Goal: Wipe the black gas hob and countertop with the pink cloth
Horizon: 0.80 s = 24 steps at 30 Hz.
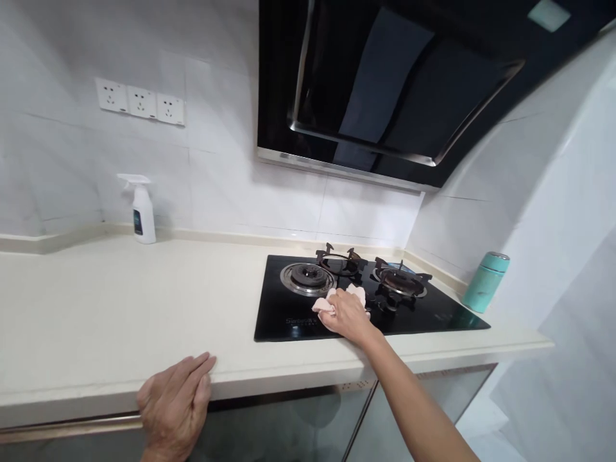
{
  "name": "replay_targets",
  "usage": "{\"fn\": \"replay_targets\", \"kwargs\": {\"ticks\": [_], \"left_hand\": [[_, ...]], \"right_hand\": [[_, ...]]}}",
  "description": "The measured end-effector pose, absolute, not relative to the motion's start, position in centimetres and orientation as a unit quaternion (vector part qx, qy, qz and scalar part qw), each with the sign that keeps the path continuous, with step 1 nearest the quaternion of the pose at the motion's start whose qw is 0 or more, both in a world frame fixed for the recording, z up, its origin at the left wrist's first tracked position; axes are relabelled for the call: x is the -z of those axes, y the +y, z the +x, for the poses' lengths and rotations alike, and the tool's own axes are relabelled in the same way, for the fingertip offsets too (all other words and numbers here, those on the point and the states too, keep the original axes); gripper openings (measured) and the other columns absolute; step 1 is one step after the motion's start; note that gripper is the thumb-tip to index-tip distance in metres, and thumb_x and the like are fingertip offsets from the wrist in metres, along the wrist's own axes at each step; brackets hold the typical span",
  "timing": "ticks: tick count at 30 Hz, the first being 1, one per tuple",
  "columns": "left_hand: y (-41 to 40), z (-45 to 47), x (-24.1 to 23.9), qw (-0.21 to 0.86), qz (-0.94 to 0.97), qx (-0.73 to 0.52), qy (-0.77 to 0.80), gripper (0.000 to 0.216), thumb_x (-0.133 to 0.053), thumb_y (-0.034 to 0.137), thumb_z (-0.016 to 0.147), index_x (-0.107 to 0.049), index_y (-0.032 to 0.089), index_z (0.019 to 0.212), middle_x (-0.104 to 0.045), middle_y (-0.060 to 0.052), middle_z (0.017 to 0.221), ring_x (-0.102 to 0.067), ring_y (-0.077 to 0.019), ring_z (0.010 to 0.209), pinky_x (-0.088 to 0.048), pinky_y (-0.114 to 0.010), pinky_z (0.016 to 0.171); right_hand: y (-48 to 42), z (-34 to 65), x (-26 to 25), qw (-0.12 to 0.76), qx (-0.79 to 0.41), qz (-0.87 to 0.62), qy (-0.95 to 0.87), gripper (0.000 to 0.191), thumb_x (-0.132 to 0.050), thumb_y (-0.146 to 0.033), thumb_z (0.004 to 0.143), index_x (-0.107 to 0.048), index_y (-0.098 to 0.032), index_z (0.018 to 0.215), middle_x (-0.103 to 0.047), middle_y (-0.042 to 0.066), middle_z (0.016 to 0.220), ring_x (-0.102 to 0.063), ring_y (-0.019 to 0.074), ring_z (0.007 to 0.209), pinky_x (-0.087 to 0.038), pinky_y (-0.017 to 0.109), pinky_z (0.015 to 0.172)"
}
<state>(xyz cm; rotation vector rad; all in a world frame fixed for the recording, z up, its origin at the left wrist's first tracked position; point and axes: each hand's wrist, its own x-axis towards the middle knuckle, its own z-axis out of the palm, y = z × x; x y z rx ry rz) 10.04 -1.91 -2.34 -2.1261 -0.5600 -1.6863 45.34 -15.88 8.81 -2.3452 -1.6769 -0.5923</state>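
Observation:
My right hand (349, 314) is closed around a crumpled pale pink cloth (323, 306) and presses it on the black glass gas hob (274, 314), near the hob's front edge. Just behind the cloth lies the left burner (308, 277), which has no pan support on it. The right burner (400, 282) has a dark pan support in place. Another dark pan support (341, 263) stands at the back of the hob between the burners. My left hand (174, 404) rests on the front edge of the counter, left of the hob, fingers stretched out and holding nothing.
A white spray bottle (143, 215) stands by the back wall on the cream counter (144, 301). At the right end is a turquoise flask (486, 282). A black range hood (385, 96) hangs low above the hob. Wall sockets (142, 102) are at the upper left.

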Motion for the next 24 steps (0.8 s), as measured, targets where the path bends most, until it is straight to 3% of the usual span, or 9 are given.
{"fn": "replay_targets", "kwargs": {"ticks": [5,11,16,20,24], "left_hand": [[-2.1,9.4,2.0,0.177,-0.771,0.578,-0.200,0.028,-0.057,0.019,0.096,-0.071,0.027,0.119,-0.080,-0.007,0.109,-0.071,-0.0282,0.100,-0.044,-0.045,0.094],[-2.3,9.5,1.6,0.171,-0.778,0.573,-0.192,0.027,-0.058,0.017,0.096,-0.070,0.025,0.119,-0.079,-0.009,0.109,-0.072,-0.0287,0.099,-0.046,-0.046,0.092],[-2.1,9.7,2.0,0.175,-0.768,0.587,-0.187,0.027,-0.059,0.017,0.096,-0.072,0.024,0.119,-0.080,-0.008,0.109,-0.072,-0.0280,0.099,-0.046,-0.044,0.091],[-2.0,9.9,2.3,0.188,-0.758,0.596,-0.188,0.025,-0.058,0.018,0.096,-0.073,0.024,0.115,-0.080,-0.007,0.106,-0.072,-0.0277,0.096,-0.045,-0.045,0.091],[-1.9,10.2,2.2,0.206,-0.748,0.601,-0.191,0.024,-0.057,0.018,0.095,-0.073,0.023,0.112,-0.081,-0.007,0.102,-0.072,-0.0279,0.092,-0.046,-0.045,0.088]], "right_hand": [[-20.0,44.9,-7.8,0.152,0.216,-0.785,-0.560,0.023,-0.060,-0.043,0.090,-0.065,-0.021,0.085,-0.064,0.005,0.091,-0.060,0.0206,0.093,-0.038,0.031,0.084],[-25.2,48.5,-6.2,0.186,0.240,-0.806,-0.509,0.021,-0.062,-0.044,0.088,-0.064,-0.023,0.091,-0.068,0.009,0.101,-0.061,0.0249,0.103,-0.041,0.035,0.090],[-29.0,51.2,-5.6,0.156,0.231,-0.850,-0.448,0.030,-0.053,-0.050,0.092,-0.059,-0.022,0.083,-0.067,0.009,0.091,-0.063,0.0247,0.091,-0.040,0.033,0.077],[-31.0,52.9,-7.7,0.168,0.145,-0.879,-0.422,0.042,-0.038,-0.057,0.099,-0.055,-0.025,0.079,-0.066,0.003,0.075,-0.062,0.0198,0.070,-0.036,0.029,0.064],[-30.0,55.9,-12.2,0.160,0.115,-0.922,-0.334,0.051,-0.031,-0.060,0.101,-0.058,-0.024,0.078,-0.070,0.009,0.081,-0.067,0.0234,0.080,-0.039,0.030,0.067]]}}
